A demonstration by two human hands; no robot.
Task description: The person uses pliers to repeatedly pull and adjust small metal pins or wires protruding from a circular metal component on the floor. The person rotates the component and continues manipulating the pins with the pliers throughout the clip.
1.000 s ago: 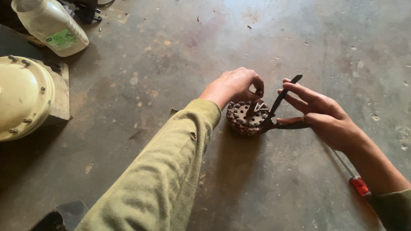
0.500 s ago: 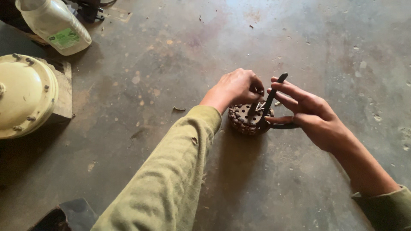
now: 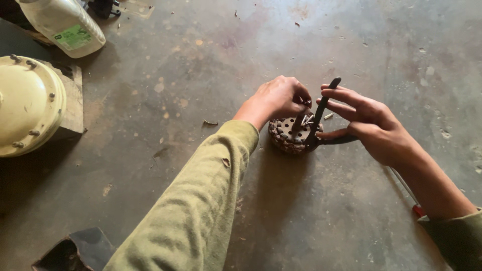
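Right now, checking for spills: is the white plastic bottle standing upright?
No, the white plastic bottle lies tilted on the concrete floor.

On the stained concrete floor (image 3: 211,65) sits a small round metal part with a perforated top and a ribbed rim (image 3: 290,134). The left hand (image 3: 278,98) rests curled on its far edge, fingers touching the top. The right hand (image 3: 369,120) holds a dark pair of pliers (image 3: 319,111), whose tip meets the part's near right edge. Well apart at the left are a cream round housing (image 3: 27,105) and a white plastic jug (image 3: 63,22).
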